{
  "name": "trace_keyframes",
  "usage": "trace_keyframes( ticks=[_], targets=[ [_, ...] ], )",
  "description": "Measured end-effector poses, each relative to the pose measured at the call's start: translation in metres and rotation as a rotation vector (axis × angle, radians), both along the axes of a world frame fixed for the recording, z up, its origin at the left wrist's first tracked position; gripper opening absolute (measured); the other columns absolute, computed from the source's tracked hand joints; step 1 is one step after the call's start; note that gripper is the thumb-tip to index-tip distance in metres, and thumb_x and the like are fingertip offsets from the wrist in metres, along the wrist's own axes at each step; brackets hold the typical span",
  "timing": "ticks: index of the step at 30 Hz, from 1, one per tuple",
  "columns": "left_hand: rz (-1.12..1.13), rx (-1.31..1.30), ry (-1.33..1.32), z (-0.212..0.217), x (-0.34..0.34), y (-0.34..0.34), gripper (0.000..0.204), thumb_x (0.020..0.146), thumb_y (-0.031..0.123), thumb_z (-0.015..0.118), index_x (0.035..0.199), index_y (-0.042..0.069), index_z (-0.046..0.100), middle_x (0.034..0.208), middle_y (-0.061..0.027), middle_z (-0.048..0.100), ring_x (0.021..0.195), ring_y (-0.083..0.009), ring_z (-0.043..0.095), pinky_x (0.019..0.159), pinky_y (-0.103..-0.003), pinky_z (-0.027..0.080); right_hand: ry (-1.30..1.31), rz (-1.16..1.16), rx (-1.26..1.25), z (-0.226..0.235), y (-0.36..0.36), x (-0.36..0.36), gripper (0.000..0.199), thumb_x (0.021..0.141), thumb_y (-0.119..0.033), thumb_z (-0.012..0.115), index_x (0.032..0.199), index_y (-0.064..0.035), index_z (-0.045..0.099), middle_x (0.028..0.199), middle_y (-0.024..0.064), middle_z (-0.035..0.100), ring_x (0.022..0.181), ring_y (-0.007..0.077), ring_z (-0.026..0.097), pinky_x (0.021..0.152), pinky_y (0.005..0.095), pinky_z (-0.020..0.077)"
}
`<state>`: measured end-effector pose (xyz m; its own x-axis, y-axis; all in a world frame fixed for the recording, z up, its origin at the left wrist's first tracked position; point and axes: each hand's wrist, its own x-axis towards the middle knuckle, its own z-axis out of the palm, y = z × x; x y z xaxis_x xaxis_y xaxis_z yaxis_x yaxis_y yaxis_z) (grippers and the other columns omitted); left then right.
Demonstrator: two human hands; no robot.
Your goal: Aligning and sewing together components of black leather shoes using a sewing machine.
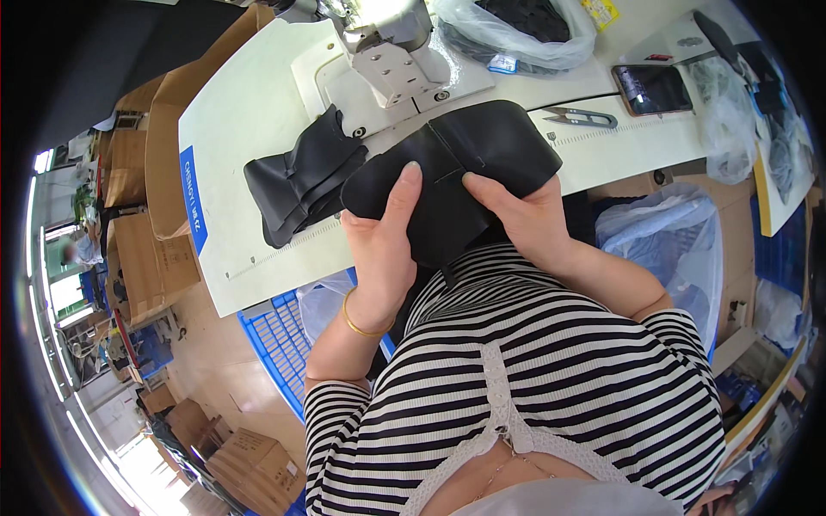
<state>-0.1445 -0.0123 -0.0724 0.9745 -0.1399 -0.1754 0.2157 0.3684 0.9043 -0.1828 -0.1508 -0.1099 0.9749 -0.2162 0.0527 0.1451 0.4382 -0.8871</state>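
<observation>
Both of my hands hold a flat black leather-like piece (469, 155) at the near edge of a white sewing table (249, 129). My left hand (387, 241) grips its left part, thumb on top. My right hand (525, 215) grips its lower right part, thumb pressed on the seam line. A stack of similar black pieces (301, 176) lies on the table just left of my hands. The sewing machine head (391, 47) stands right behind the held piece.
Thread snips (583, 118) and a phone (652, 89) lie on the table at right. A clear bag of black parts (525, 30) sits behind. A blue crate (280, 331) is under the table, cardboard boxes (146, 258) at left, a plastic-lined bin (671, 241) at right.
</observation>
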Motion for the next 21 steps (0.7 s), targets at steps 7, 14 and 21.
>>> trace_keyframes(
  ticks=[7,14,21],
  targets=[
    [-0.091,0.104,-0.057,-0.0018,-0.0009,0.0028,0.025,0.075,-0.006,0.071,0.099,-0.002,0.065,0.094,-0.0080,0.068,0.081,-0.0137,0.065,0.075,-0.027,0.054,0.036,0.027,0.010,0.0007,-0.0010,-0.0024,0.014,0.087,0.001,0.060,0.101,0.0003,0.061,0.093,0.0007,0.062,0.081,0.0063,0.057,0.071,0.0215,0.0483],
    [-0.072,0.090,-0.067,-0.0018,-0.0020,0.0041,0.026,0.074,-0.007,0.072,0.098,-0.002,0.065,0.094,-0.0082,0.068,0.081,-0.0140,0.065,0.075,-0.027,0.055,0.049,0.012,0.032,0.0039,0.0023,-0.0028,0.014,0.087,0.000,0.061,0.101,0.0009,0.060,0.094,0.0015,0.063,0.083,0.0071,0.059,0.072,0.0221,0.0492],
    [0.029,-0.019,0.057,0.0013,-0.0008,0.0030,0.019,0.079,-0.004,0.069,0.098,0.000,0.066,0.091,-0.0047,0.067,0.079,-0.0115,0.063,0.072,-0.025,0.053,0.042,-0.019,0.057,0.0015,0.0052,-0.0027,0.015,0.087,0.002,0.061,0.101,0.0010,0.060,0.094,0.0019,0.063,0.083,0.0073,0.059,0.072,0.0222,0.0492]
  ],
)
